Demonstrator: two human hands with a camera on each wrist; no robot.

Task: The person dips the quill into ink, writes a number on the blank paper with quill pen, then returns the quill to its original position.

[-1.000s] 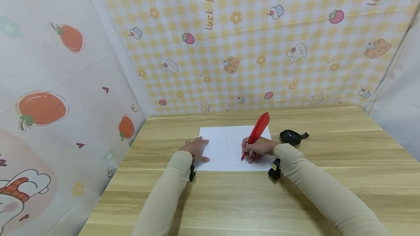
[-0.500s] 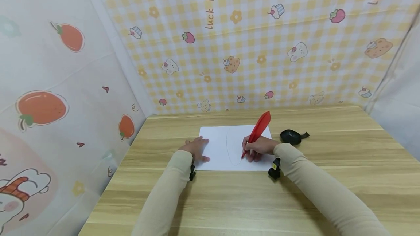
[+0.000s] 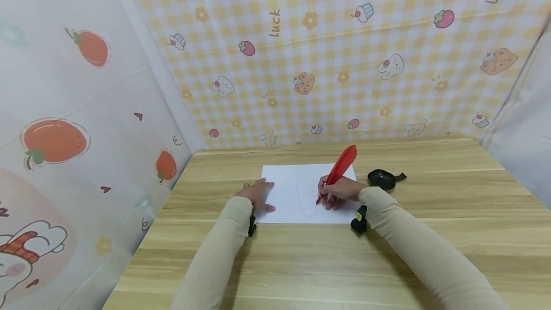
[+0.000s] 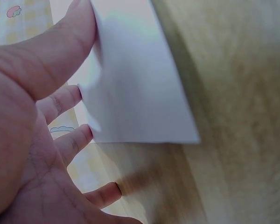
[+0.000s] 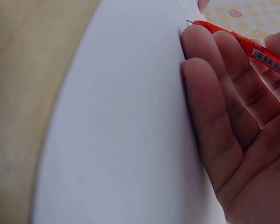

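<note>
A white sheet of paper [image 3: 284,195] lies on the table, bearing a thin curved line like a narrow U. My right hand [image 3: 340,191] pinches a red feather pen [image 3: 342,164], its tip touching the paper at the right end of that line. In the right wrist view the pen [image 5: 266,59] shows a barcode label, and the fingers below it rest on the sheet. My left hand [image 3: 258,193] spreads over the paper's left edge. In the left wrist view the thumb and two fingertips of the left hand [image 4: 42,116] touch the sheet, another finger lying on the wood.
A black rounded object with a short strap [image 3: 381,179] lies right of the paper. The wooden table [image 3: 292,262] meets a yellow checked cloth wall [image 3: 280,61] at the back and a white printed cloth [image 3: 120,157] at the left.
The right hand has moved the pen tip slightly away from the person, up the sheet, and the line's right end has grown a little. The left hand stays in place.
</note>
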